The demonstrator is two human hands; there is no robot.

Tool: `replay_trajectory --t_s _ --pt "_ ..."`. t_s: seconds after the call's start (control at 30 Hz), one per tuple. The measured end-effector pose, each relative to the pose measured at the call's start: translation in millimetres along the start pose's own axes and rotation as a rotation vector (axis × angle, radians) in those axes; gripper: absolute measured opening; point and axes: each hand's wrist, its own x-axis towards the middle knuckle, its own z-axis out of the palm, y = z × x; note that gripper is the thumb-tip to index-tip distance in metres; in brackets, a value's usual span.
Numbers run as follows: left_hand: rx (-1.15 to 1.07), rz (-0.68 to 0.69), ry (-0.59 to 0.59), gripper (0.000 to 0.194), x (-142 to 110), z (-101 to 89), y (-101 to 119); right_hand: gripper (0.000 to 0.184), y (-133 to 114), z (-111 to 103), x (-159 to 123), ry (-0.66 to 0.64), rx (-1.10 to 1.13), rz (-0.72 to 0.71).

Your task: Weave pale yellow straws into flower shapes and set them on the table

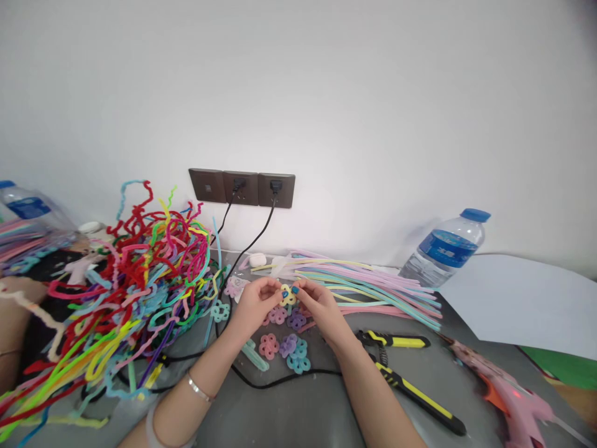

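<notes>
My left hand (254,303) and my right hand (316,303) meet over the middle of the grey table (308,410). Both pinch a small yellow pipe-cleaner flower (288,294) between fingertips and thumbs. Just below the hands lie several finished pipe-cleaner flowers (285,339) in pink, purple and light blue. A teal flower (219,310) lies to the left of my left hand. A silver bracelet sits on my left wrist.
A big tangle of bent coloured pipe cleaners (130,292) fills the left. Straight pastel pipe cleaners (368,287) fan out right of the hands. Yellow-black pliers (403,373), a pink glue gun (508,398), a water bottle (445,249), white paper (517,305), wall sockets (242,187) with black cables.
</notes>
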Motion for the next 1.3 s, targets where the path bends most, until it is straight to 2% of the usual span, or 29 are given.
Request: replay_trajectory --t_s 0.43,0.67,0.87,1.0,1.13,1.3 --pt "-0.006 0.015 0.014 0.016 1 -0.6 -6 0.034 -3 2 -2 0.005 0.029 0.036" --pt "-0.053 0.015 0.030 0.022 2 -0.8 -12 0.035 2 1 0 -0.001 0.092 0.053" --pt "-0.084 0.011 0.018 0.027 2 1.4 -8 0.035 5 -1 3 -0.013 0.109 0.090" --pt "-0.167 0.001 0.070 0.031 1 3.9 -5 0.036 2 1 2 0.009 0.145 0.090" --pt "-0.248 -0.011 0.112 0.033 1 5.8 -5 0.032 1 -1 1 -0.042 0.087 0.071" --pt "-0.246 -0.025 0.063 0.032 1 4.0 -5 0.033 0 -3 0 -0.084 0.027 0.031"
